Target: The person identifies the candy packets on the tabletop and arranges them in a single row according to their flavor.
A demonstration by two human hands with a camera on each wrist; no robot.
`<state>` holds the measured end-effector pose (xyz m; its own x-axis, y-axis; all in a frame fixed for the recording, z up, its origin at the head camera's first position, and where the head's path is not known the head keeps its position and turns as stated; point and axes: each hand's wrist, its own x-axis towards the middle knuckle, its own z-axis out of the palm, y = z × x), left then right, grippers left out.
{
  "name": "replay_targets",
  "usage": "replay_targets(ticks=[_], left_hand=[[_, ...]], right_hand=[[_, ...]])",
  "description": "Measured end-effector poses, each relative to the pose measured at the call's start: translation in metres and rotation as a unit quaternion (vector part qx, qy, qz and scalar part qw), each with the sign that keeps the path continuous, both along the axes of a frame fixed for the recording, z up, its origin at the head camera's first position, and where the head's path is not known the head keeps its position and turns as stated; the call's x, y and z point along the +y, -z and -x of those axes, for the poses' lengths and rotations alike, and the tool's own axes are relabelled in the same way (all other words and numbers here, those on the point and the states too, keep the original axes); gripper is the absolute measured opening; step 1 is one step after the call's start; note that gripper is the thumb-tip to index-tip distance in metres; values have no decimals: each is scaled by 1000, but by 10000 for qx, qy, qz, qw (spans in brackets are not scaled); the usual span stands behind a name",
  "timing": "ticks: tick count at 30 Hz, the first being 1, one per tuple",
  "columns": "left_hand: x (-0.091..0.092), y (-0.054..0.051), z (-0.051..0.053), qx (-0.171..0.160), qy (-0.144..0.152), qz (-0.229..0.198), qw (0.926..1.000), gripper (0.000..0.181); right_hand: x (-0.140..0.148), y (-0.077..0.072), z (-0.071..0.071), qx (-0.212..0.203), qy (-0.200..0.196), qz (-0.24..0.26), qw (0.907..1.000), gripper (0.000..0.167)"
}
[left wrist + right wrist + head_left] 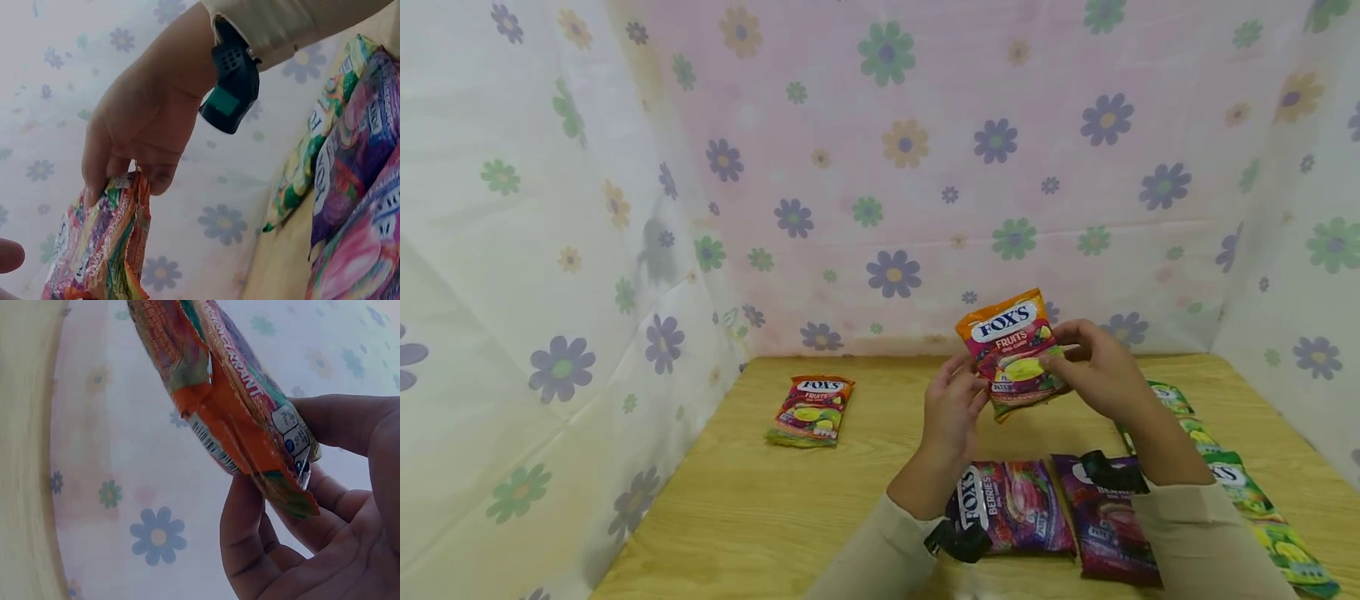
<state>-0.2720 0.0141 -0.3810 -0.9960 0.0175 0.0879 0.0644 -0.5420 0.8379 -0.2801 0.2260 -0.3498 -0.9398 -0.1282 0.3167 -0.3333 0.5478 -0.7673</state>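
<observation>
Both hands hold up one orange-topped Fox's Fruits candy bag (1011,346) above the table, its front facing the head camera. My left hand (951,408) grips the bag's left side; the left wrist view shows the thumb and fingers pinching an edge of the candy bag (103,234). On the other side my right hand (1097,367) has its thumb on the front. From the right wrist view, the candy bag (244,425) is pinched between thumb and fingers, with its orange underside and barcode showing.
A second Fox's Fruits bag (812,412) lies on the left of the wooden table (737,517). Two purple Berries bags (1018,508) (1108,521) lie below the forearms. Green Fox's bags (1262,508) line the right side. Flowered cloth (820,275) walls the table's back and sides.
</observation>
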Motion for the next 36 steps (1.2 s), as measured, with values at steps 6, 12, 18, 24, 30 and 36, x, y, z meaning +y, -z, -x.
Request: replay_targets(ticks=[6, 12, 18, 24, 30, 36], left_hand=[[-21, 0, 6, 51, 39, 268, 9996, 53], [-42, -4, 10, 199, 53, 625, 9978, 47], [-65, -4, 12, 282, 277, 992, 9943, 54], [-83, -3, 13, 406, 243, 1296, 9904, 60], [-98, -4, 17, 773, 177, 1605, 9838, 62], [-113, -10, 21, 959, -18, 1712, 9806, 56]], right_hand=[[-10, 2, 1, 52, -231, 262, 9994, 62], [-24, 3, 2, -104, -433, 540, 9975, 66], [-40, 4, 4, -54, -685, 916, 9934, 63], [-54, 3, 6, -170, -857, 1274, 9880, 62], [-66, 1, 7, -299, -876, 1485, 9846, 61], [-82, 2, 8, -456, -807, 1835, 9786, 59]])
